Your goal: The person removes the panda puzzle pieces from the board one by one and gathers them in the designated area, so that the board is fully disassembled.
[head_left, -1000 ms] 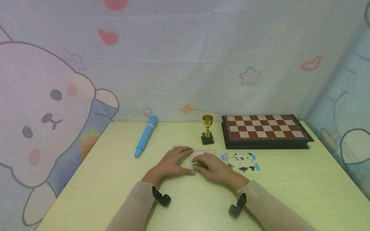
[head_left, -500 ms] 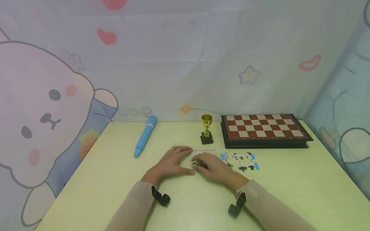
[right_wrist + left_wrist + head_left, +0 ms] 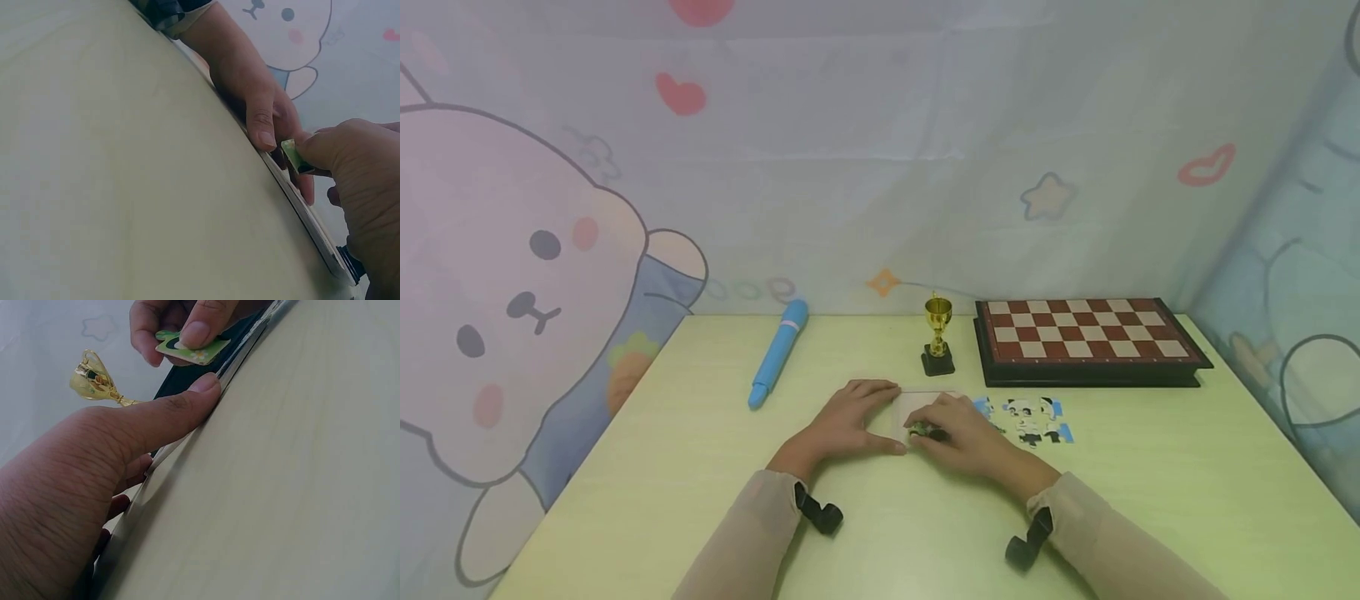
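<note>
At left wrist view top, right hand (image 3: pixel 203 319) pinches green puzzle piece (image 3: pixel 201 355), long axis sloping down-right; left hand (image 3: pixel 94 462), spread, touches tray (image 3: pixel 916 403).

the puzzle piece (image 3: pixel 210 355) in my right hand (image 3: pixel 962 437) is green, printed with small pale flowers (image 3: pixel 199 355) and a dark patch. the flat tray (image 3: pixel 917 399) is pale beige. other puzzle pieces (image 3: pixel 1021 409) show a black-and-white panda against bright blue. the chessboard (image 3: pixel 1086 329) has brick-red and cream checks above a black case (image 3: pixel 1090 377). the trophy (image 3: pixel 937 318) is shiny gold on a black base (image 3: pixel 937 363); the wand-like stick (image 3: pixel 777 357) is sky blue with a pale pink band. my sleeves (image 3: pixel 745 533) are plain beige, my wrist cameras (image 3: pixel 829 519) black, the table (image 3: pixel 647 500) pale yellow-green with faint streaks. the backdrop (image 3: pixel 865 208) is lilac-grey, patterned with a pinkish-white bear (image 3: pixel 490 200), red hearts (image 3: pixel 681 95), a peach star (image 3: pixel 1048 198) and an orange sparkle (image 3: pixel 884 282).
</note>
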`<state>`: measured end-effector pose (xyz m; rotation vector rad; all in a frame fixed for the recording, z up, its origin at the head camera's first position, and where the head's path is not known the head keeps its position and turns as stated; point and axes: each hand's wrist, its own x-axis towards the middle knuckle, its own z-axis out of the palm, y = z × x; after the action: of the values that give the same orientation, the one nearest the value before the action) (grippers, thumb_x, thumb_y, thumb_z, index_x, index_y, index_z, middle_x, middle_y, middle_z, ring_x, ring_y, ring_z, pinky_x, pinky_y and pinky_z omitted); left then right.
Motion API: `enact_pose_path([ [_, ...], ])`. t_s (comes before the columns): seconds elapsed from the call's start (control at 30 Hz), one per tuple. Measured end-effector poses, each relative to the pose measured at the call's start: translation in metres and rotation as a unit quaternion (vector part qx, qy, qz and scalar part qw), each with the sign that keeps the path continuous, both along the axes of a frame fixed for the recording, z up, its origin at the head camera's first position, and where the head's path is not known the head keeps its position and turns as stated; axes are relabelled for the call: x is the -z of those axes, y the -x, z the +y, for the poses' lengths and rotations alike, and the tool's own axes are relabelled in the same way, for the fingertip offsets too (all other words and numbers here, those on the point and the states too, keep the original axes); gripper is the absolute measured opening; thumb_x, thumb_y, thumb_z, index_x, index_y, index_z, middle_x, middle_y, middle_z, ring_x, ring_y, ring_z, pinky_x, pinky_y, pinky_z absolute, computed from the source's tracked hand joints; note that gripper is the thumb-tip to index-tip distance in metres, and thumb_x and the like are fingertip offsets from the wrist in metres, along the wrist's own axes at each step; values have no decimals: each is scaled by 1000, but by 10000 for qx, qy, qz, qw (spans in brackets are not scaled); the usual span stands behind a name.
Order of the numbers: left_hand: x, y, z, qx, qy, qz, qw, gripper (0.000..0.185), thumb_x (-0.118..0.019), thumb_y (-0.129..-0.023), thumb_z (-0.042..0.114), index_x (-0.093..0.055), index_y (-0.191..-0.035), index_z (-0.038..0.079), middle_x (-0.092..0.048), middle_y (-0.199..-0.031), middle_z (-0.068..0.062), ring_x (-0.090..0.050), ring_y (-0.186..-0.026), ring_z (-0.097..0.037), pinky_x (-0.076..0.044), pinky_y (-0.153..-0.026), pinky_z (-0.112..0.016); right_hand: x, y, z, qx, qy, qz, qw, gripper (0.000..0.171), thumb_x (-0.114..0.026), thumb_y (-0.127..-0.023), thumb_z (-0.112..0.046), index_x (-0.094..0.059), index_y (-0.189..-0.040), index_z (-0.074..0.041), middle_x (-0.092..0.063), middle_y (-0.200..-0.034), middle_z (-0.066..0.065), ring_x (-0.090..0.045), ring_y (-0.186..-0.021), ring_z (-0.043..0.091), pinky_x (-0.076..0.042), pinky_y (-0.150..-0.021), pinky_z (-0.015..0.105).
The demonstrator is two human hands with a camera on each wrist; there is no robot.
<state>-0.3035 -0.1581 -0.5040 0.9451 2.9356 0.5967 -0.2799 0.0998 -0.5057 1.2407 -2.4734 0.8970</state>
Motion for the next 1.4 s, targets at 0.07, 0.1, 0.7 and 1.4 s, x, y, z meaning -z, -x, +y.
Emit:
enact_pose_path([
  [0.07, 0, -1, 0, 14, 4, -17, 10000, 98, -64, -76, 80, -43, -154, 25, -39, -156, 10, -32, -144, -18, -27, -116, -48, 2, -1, 5, 32, 27, -97, 9999, 22, -70, -96, -28, -69, -118, -26, -60, -94, -17, -51, -88, 4, -45, -78, 30],
  [0.1, 1, -1, 0, 12, 23, -13, 10000, 98, -63, -76, 81, -43, -154, 25, -39, -156, 10, -32, -144, -18, -27, -116, -48, 2, -3, 7, 66, 45, -147, 9999, 22, -70, -96, -29, -69, -118, -25, -60, -96, -17, -52, -89, 4, -47, -79, 30],
  [0.7, 1, -1, 1, 14, 47, -88, 9999, 99, -64, -76, 80, -42, -155, 25, -37, -157, 11, -30, -144, -17, -25, -117, -45, 12, -23, 93, 294, 577, 226, 9976, 21, -78, -90, -16, -74, -109, -22, -64, -99, -16, -54, -85, 2, -49, -69, 26],
  [1.4, -2, -2, 3, -64, 123, -68, 9999, 99, -65, -76, 79, -41, -155, 25, -37, -157, 11, -30, -144, -18, -25, -117, -45, 8, -35, 103, 98, 321, 367, 9988, 22, -79, -88, -18, -73, -110, -21, -66, -102, -18, -52, -93, 6, -45, -78, 29],
])
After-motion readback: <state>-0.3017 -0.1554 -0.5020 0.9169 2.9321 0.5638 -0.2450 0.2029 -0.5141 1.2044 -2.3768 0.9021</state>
